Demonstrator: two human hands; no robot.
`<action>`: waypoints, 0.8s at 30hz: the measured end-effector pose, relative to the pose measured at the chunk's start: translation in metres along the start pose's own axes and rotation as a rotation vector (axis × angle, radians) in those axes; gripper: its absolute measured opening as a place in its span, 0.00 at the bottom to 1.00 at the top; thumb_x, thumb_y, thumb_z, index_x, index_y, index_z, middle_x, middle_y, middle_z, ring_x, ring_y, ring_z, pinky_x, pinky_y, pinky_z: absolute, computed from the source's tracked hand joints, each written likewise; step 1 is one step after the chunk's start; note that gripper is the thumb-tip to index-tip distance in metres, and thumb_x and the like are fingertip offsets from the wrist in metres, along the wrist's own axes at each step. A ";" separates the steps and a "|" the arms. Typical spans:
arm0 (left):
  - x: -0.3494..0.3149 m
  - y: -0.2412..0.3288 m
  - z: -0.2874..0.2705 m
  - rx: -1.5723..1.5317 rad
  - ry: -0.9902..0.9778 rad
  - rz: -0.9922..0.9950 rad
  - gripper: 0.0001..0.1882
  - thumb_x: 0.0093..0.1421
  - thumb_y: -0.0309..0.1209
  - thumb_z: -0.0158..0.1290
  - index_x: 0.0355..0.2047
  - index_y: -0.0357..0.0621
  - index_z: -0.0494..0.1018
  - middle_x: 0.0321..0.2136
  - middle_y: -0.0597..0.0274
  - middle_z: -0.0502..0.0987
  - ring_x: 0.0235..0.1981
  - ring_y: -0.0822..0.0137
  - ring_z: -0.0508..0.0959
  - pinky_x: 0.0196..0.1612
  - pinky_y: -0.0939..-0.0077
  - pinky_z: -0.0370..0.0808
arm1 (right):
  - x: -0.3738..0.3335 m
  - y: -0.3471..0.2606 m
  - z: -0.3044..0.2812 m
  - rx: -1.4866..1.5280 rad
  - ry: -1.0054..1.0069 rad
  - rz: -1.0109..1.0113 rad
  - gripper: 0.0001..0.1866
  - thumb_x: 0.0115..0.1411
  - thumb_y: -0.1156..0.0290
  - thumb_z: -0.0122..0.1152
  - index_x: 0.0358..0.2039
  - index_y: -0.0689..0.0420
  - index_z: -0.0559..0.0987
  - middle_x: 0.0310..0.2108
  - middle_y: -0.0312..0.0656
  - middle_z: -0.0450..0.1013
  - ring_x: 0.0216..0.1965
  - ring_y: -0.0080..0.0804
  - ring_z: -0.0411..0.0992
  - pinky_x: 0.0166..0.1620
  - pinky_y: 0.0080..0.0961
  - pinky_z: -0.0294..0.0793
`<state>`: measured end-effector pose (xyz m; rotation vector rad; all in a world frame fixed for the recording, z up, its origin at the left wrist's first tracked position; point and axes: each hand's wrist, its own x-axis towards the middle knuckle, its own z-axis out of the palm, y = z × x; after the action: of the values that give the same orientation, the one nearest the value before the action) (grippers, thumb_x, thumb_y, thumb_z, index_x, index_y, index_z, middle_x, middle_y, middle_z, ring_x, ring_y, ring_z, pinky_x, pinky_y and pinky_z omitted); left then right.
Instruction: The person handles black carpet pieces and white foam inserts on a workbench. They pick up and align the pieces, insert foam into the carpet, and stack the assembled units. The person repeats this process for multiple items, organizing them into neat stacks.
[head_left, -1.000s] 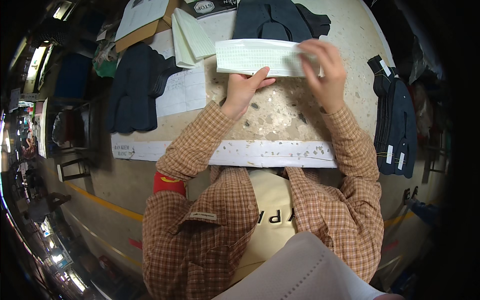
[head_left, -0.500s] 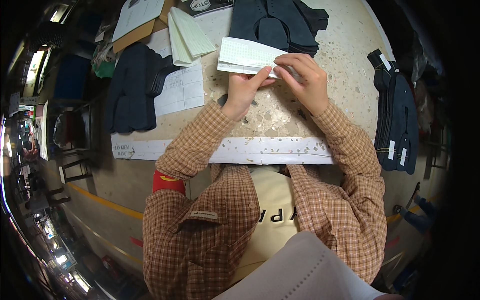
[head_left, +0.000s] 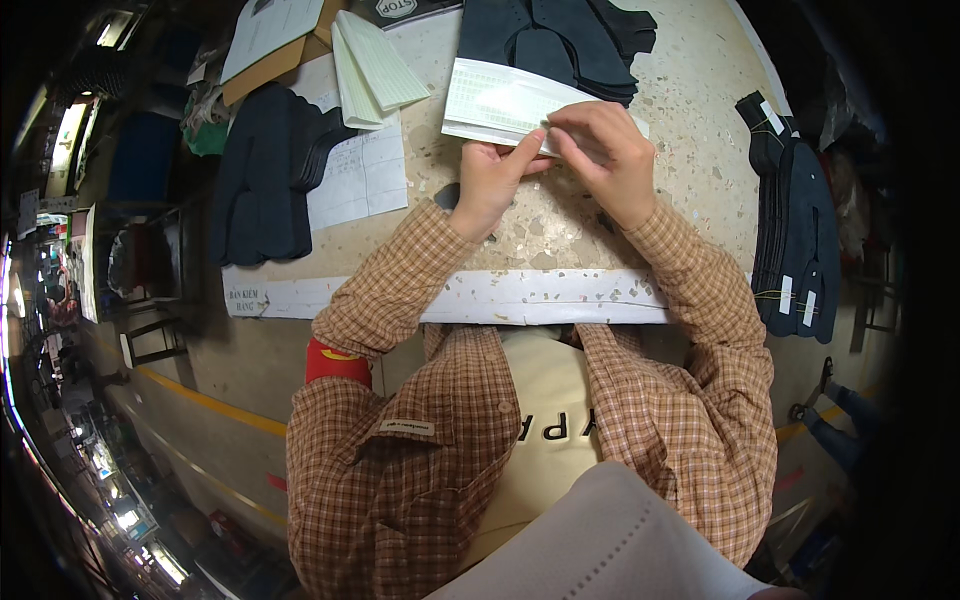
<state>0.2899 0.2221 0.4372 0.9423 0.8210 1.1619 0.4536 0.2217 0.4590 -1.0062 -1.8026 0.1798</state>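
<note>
A pale green-white sheet of small printed labels [head_left: 500, 95], layered or folded, is held over the table in front of me. Closed on its lower edge is my left hand [head_left: 490, 180], thumb on top and fingers beneath. My right hand [head_left: 610, 155] pinches with thumb and forefinger at the same edge, just beside the left thumb. Whether a single small label sits in that pinch is too small to see. Beyond the sheet lie dark blue cut pieces [head_left: 545, 55], stacked, with curved edges and small holes. A small dark piece [head_left: 447, 197] lies partly behind my left wrist.
To the left are another folded label sheet [head_left: 375, 75], a handwritten paper [head_left: 365, 180] and a dark blue stack [head_left: 265, 180]. A cardboard box [head_left: 290, 70] stands behind them. Tagged, banded dark pieces [head_left: 800, 235] lie along the right edge. A person's legs [head_left: 840, 425] show at right.
The sheet has tilted up and shifted slightly right, and its printed face shows more broadly. Both hands stay nearly in place. The person's legs at right have moved a little.
</note>
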 end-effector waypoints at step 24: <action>-0.004 -0.006 0.002 -0.021 -0.012 0.009 0.14 0.66 0.25 0.49 0.51 0.33 0.69 0.44 0.55 0.77 0.42 0.68 0.80 0.43 0.78 0.82 | -0.003 -0.008 0.009 0.102 0.016 0.013 0.26 0.53 0.83 0.64 0.53 0.52 0.76 0.44 0.40 0.69 0.38 0.28 0.79 0.39 0.23 0.79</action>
<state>0.2936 0.2173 0.4328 0.9357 0.7946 1.1692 0.4425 0.2170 0.4567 -0.9450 -1.7548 0.2685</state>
